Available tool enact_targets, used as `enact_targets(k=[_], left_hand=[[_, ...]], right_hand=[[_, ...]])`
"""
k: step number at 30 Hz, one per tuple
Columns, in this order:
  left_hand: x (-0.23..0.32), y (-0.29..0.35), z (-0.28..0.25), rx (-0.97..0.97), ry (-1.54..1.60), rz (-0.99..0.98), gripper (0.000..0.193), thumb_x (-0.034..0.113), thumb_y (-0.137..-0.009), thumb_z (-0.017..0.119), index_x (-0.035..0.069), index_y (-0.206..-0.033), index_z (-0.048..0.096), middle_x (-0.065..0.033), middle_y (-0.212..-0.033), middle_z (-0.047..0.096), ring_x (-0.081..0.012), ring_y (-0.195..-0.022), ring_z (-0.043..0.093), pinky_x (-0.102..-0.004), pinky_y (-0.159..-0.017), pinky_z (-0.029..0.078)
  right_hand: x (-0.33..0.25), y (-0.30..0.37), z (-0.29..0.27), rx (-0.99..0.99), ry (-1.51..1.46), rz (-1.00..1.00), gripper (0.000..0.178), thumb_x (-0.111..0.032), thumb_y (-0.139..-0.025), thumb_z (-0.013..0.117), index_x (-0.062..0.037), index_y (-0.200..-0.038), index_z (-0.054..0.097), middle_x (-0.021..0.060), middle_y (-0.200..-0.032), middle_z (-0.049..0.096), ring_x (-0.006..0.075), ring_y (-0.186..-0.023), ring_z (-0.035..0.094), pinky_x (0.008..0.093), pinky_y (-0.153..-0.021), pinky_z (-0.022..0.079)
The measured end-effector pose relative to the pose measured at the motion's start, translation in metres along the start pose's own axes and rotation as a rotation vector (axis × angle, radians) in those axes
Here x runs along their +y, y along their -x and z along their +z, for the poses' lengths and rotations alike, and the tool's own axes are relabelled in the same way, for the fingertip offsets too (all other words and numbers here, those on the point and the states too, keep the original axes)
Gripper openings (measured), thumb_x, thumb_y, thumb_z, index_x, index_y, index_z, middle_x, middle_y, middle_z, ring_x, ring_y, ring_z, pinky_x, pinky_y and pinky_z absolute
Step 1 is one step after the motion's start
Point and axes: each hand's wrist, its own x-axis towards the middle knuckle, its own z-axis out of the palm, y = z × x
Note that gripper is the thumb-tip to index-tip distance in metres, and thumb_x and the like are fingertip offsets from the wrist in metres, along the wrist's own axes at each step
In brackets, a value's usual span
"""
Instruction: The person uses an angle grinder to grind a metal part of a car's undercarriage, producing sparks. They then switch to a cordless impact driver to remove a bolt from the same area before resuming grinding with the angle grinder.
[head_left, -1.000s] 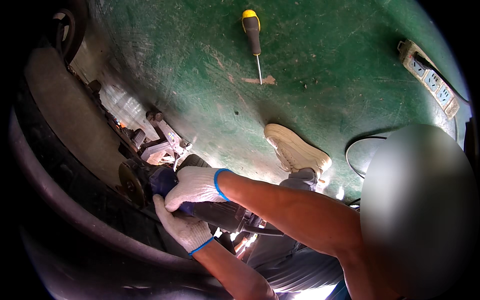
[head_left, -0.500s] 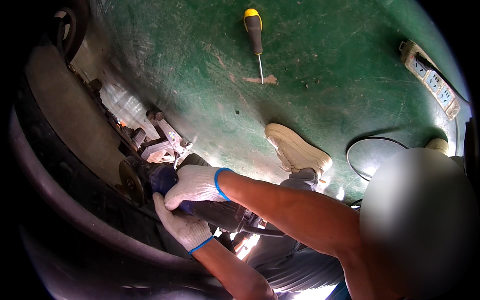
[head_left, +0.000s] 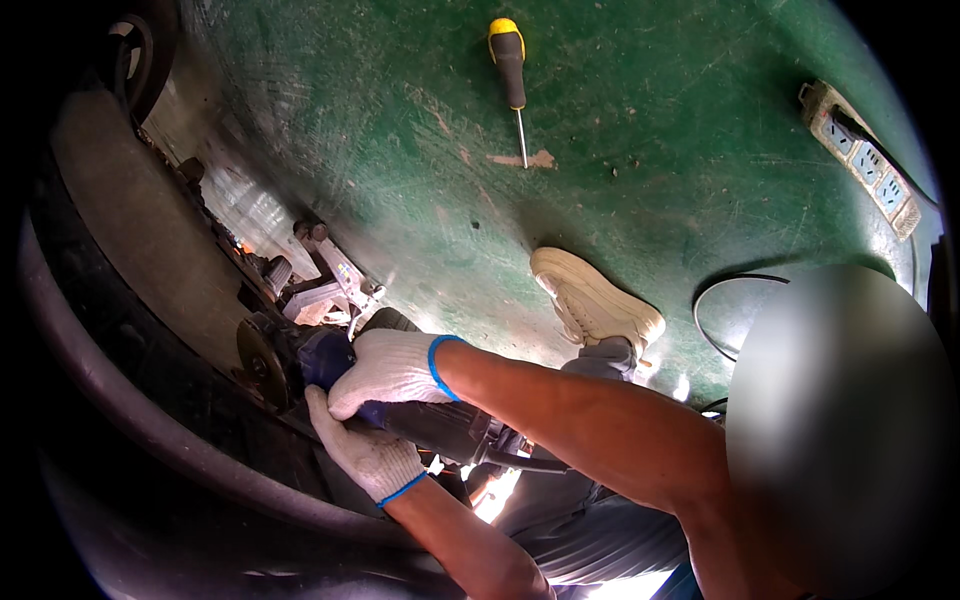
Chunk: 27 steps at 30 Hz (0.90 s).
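Both my hands wear white knit gloves with blue cuffs and grip an angle grinder that has a blue head and a dark body. My right hand lies over the top of it near the head, fingers curled round. From below, my left hand closes on the near side, its fingertips meeting the right thumb. The brownish round disc at the grinder's left end sits close to the dark curved edge of a vehicle part; whether they touch, I cannot tell. A cord leaves the tool's rear end.
Beyond the hands stands a pale floor jack. On the green floor lie a yellow-and-black screwdriver and, far right, a power strip with a plug in it. A cable loops near a beige shoe. A blurred patch hides the right side.
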Motion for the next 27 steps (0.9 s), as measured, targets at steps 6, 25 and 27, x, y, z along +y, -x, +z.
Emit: enact_targets(k=[6,25,27], left_hand=[[0.001,0.003,0.004,0.018,-0.015,0.012,0.055,0.046,-0.103,0.063,0.001,-0.134,0.061,-0.0147,-0.127,0.067,-0.0284,-0.114,0.067,-0.0452,-0.099,0.055],[-0.004,-0.002,0.004,0.023,-0.016,0.021,0.052,0.047,-0.104,0.061,0.003,-0.132,0.063,-0.0142,-0.126,0.067,-0.0276,-0.113,0.067,-0.0454,-0.098,0.056],[-0.001,0.001,0.001,0.049,-0.019,0.047,0.053,0.047,-0.104,0.061,0.003,-0.132,0.063,-0.0143,-0.126,0.067,-0.0277,-0.113,0.067,-0.0453,-0.098,0.056]], right_hand=[[0.0,0.0,0.001,0.011,-0.019,-0.006,0.052,-0.033,-0.067,0.079,0.0132,-0.092,0.075,0.0189,-0.082,0.072,0.0259,-0.077,0.068,0.038,-0.072,0.053],[0.005,-0.006,0.0,0.012,-0.012,-0.024,0.053,-0.034,-0.067,0.08,0.012,-0.092,0.075,0.019,-0.084,0.072,0.026,-0.079,0.07,0.0368,-0.073,0.054],[0.003,-0.005,0.004,-0.004,-0.015,-0.012,0.053,-0.035,-0.067,0.079,0.0119,-0.092,0.075,0.0193,-0.084,0.072,0.0261,-0.08,0.07,0.037,-0.074,0.054]])
